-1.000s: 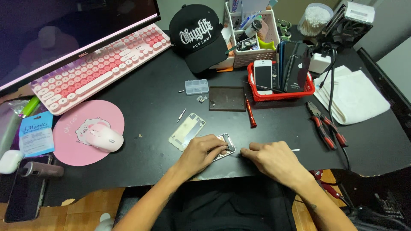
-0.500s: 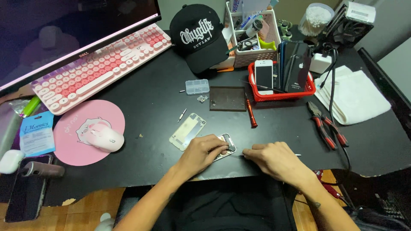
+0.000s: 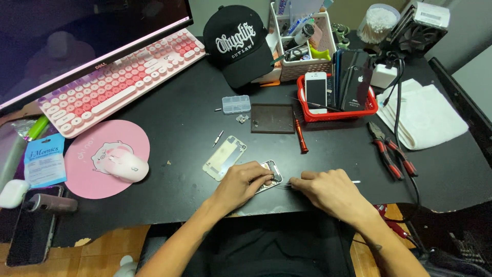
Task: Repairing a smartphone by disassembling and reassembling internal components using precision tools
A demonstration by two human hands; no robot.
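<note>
Left hand [image 3: 240, 185] pins opened phone [image 3: 269, 177] at tabletop [image 3: 174, 123] front edge, right hand [image 3: 330, 191] pinching thin tweezers [image 3: 354, 181] at it; likely risk: tip slips, gouging parts or flicking a screw off.

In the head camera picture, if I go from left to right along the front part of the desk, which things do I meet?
Earbud case → pink mouse → back cover → left hand → right hand → pliers
</note>
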